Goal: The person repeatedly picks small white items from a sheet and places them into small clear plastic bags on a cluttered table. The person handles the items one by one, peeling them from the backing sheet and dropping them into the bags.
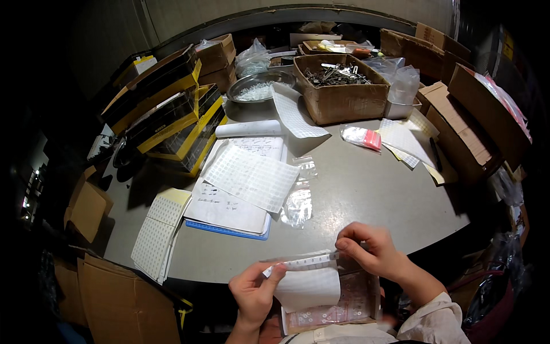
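Note:
My left hand [253,291] pinches the left end of a narrow white strip of printed labels [309,262], thumb on top. At the strip's other end, the thumb and fingers of my right hand [368,250] are pressed together on it. Below the strip hangs a pale label sheet [309,288], its left edge by my left hand. Under the sheet, close to my body, is an open cardboard box [371,301] with clear pinkish bags [344,309] holding small ring-shaped pieces. Whether strip and sheet are joined I cannot tell.
On the table lie a notebook [229,215] under a label sheet [252,178], clear bags [299,200] and a label stack [157,229]. Behind stand a carton of metal parts [341,103] and a round metal bowl [238,97]. Black-yellow boxes [183,132] pile at left; cartons [458,126] stand right.

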`<state>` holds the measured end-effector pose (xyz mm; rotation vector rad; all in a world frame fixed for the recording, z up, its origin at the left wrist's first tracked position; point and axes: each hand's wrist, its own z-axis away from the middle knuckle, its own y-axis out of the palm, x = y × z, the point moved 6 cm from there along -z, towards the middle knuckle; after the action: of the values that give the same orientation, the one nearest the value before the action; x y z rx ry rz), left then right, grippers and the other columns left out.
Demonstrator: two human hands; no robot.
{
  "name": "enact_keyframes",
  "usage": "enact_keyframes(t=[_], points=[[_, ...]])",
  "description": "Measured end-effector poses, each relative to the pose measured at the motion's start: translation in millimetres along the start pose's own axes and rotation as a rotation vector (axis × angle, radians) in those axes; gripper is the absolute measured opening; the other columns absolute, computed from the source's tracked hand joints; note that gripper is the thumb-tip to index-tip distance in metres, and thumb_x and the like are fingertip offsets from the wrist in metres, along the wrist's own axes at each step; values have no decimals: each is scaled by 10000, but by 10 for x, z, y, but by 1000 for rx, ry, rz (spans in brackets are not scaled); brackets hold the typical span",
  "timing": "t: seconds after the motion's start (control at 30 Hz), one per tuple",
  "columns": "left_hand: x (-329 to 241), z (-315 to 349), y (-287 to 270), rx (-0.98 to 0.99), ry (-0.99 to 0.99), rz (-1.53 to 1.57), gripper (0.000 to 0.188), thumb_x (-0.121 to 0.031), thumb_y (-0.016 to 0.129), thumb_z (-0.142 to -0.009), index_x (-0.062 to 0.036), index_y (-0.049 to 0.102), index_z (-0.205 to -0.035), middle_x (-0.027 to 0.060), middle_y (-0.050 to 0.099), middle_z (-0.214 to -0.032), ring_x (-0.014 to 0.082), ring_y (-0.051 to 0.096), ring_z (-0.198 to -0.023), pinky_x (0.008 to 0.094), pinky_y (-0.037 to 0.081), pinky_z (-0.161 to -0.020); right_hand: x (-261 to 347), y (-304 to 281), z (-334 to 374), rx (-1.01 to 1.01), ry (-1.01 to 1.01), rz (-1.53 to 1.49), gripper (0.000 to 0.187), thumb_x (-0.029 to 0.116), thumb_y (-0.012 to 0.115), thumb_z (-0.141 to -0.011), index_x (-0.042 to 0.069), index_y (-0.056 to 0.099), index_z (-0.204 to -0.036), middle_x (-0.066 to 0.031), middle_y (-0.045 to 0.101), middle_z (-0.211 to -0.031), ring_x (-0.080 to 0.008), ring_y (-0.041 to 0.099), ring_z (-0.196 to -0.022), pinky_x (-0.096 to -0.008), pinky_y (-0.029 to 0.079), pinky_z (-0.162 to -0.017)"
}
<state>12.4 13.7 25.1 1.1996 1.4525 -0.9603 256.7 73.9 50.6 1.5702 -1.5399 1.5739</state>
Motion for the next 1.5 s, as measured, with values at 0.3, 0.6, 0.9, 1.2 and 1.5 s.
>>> enact_keyframes(t=[0.3, 0.6, 0.9, 1.2, 1.5], points=[[-38, -164, 191, 150, 84, -160, 111, 22, 770, -929, 66, 772, -1030, 79, 766, -914, 99, 668, -794, 214, 507, -697, 307, 49, -408, 303, -122, 183, 226, 193, 704, -1011, 4, 689, -1133, -129, 710, -1065, -242, 701, -944, -347, 550, -800], [-17, -365, 314, 239, 118, -202, 111, 49, 769, -909, 57, 772, -1019, 97, 766, -930, 110, 687, -814, 224, 505, -683, 106, -146, -832, 192, -141, 197, 252, 85, 654, -887, 34, 716, -1126, -168, 723, -1092, -355, 700, -976, -424, 554, -863], [-16, -393, 246, 201, 199, -212, 160, 64, 803, -843, 39, 779, -999, 97, 753, -928, 115, 665, -780, 244, 478, -654, 372, 189, -729, 500, -121, 212, 258, 256, 695, -987, 53, 677, -1145, -175, 678, -949, -379, 671, -874, -452, 531, -749], [-2, -400, 169, 193, 192, -185, 184, 12, 818, -838, -9, 783, -1018, 112, 759, -953, 193, 712, -794, 270, 529, -677, 466, 311, -715, 462, -152, 284, 230, 203, 721, -959, 86, 645, -1143, -134, 676, -919, -383, 659, -820, -461, 528, -708], [-99, -494, 180, 322, 232, 1, 181, 58, 794, -805, 21, 806, -981, 199, 713, -1233, 276, 674, -1163, 331, 543, -933, 485, 297, -603, 261, -508, 533, 304, 128, 767, -892, 78, 691, -1182, -113, 673, -963, -315, 664, -870, -414, 551, -751]])
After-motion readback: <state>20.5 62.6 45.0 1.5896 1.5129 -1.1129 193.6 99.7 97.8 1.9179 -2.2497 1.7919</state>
